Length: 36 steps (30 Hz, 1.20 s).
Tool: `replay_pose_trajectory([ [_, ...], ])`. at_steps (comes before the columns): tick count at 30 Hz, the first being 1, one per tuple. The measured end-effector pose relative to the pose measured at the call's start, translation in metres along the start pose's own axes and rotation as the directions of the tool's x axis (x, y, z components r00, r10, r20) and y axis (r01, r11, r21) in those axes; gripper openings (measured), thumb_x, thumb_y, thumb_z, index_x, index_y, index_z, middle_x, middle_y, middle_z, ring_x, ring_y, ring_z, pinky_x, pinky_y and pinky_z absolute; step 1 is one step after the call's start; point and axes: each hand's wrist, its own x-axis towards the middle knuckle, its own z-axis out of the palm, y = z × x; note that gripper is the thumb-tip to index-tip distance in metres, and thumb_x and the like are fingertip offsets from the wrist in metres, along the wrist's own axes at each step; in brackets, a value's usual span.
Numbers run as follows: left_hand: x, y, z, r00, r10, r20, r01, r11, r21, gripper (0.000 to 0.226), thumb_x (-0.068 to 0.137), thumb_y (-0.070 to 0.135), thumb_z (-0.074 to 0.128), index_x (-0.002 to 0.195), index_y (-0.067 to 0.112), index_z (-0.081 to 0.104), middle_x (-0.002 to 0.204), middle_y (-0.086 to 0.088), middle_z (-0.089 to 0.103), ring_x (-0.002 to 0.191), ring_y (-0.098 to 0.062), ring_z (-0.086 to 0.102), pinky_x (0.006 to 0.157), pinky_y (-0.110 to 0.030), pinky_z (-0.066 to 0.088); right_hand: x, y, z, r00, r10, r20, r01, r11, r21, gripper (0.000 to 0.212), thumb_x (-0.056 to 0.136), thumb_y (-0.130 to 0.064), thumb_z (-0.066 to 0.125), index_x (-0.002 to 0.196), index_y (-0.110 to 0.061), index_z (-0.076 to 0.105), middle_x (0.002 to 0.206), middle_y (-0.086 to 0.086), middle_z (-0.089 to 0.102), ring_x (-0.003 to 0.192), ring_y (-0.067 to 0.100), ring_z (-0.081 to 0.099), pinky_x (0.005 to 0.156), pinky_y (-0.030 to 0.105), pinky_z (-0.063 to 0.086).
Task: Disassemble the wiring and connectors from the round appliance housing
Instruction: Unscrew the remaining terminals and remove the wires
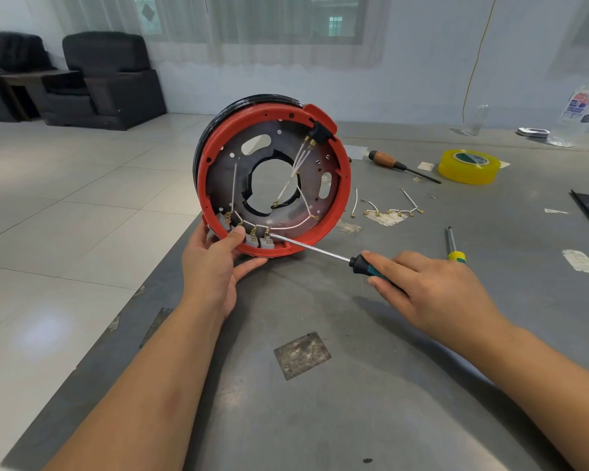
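Housing: round red housing (342, 198) stands on edge on the grey table (320, 419).
Left hand: left hand (215, 266) clamps the rim at 7 o'clock.
Right hand: right hand (432, 287) grips a screwdriver (312, 247), tip at the 6 o'clock grey connectors (266, 241).
Wiring: white wires (286, 226) remain attached.
Risk: a slipping tip could jab the nearby thumb; hard prying may crack a terminal or roll the housing.

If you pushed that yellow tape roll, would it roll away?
Probably not. The tape roll lies flat on its side on the table, so a push would likely just slide it. Stood on its edge, its round shape could roll. It looks hollow in the middle, so it is probably fairly light.
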Motion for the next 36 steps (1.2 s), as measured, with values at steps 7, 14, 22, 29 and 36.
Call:
replay_pose_trajectory([
  [7, -0.0014, -0.0012, 0.0, 1.0, 0.007, 0.007, -0.007, 1.0, -0.013, 0.039, 0.101, 0.002, 0.066, 0.137, 0.017, 0.063, 0.121, -0.008, 0.077, 0.097, -0.031, 0.08, 0.071, -0.049, 0.066, 0.0009, -0.0053, 0.002, 0.998, 0.046, -0.041, -0.043, 0.995, 0.085, 0.04, 0.104, -0.042, 0.048, 0.129, -0.02, 0.07, 0.083, 0.001, 0.069, 0.059, 0.028, 0.063, 0.045, 0.036, 0.051],
  [14, -0.0006, -0.0004, -0.0009, 1.0, -0.007, -0.005, 0.006, 1.0, -0.024, 0.041, 0.101, 0.002, 0.066, 0.139, 0.017, 0.062, 0.122, -0.008, 0.076, 0.098, -0.032, 0.079, 0.072, -0.051, 0.066, -0.001, -0.0002, -0.0034, 0.997, 0.067, -0.036, -0.062, 0.991, 0.121, 0.041, 0.098, -0.043, 0.051, 0.124, -0.02, 0.074, 0.079, -0.003, 0.069, 0.059, 0.021, 0.063, 0.047, 0.03, 0.048],
  [22, 0.0009, -0.001, -0.0016, 1.0, -0.01, 0.003, 0.01, 0.999, -0.035, 0.042, 0.1, 0.0, 0.066, 0.138, 0.019, 0.064, 0.118, -0.004, 0.078, 0.098, -0.031, 0.08, 0.069, -0.049, 0.066, -0.0003, -0.0015, -0.0004, 0.994, 0.112, -0.009, -0.108, 0.972, 0.208, 0.035, 0.102, -0.04, 0.055, 0.125, -0.021, 0.073, 0.079, -0.004, 0.07, 0.062, 0.016, 0.062, 0.05, 0.033, 0.054],
  [29, 0.0009, -0.0001, -0.0021, 1.0, -0.014, 0.002, 0.014, 0.999, -0.032, 0.042, 0.1, 0.0, 0.066, 0.138, 0.018, 0.064, 0.119, -0.005, 0.077, 0.098, -0.031, 0.08, 0.071, -0.05, 0.066, 0.0002, -0.0031, -0.0014, 0.995, 0.096, 0.003, -0.095, 0.983, 0.159, 0.043, 0.097, -0.043, 0.051, 0.127, -0.021, 0.071, 0.081, -0.003, 0.07, 0.06, 0.02, 0.063, 0.047, 0.035, 0.054],
  [36, -0.0003, 0.0004, -0.0021, 1.0, -0.008, 0.02, 0.008, 1.0, -0.03, 0.043, 0.099, -0.001, 0.066, 0.139, 0.016, 0.063, 0.123, -0.008, 0.076, 0.1, -0.031, 0.079, 0.072, -0.052, 0.066, -0.0007, -0.0019, 0.0001, 0.991, 0.133, -0.002, -0.131, 0.974, 0.183, 0.045, 0.097, -0.046, 0.047, 0.127, -0.023, 0.072, 0.081, -0.004, 0.069, 0.063, 0.021, 0.064, 0.049, 0.035, 0.054],
])
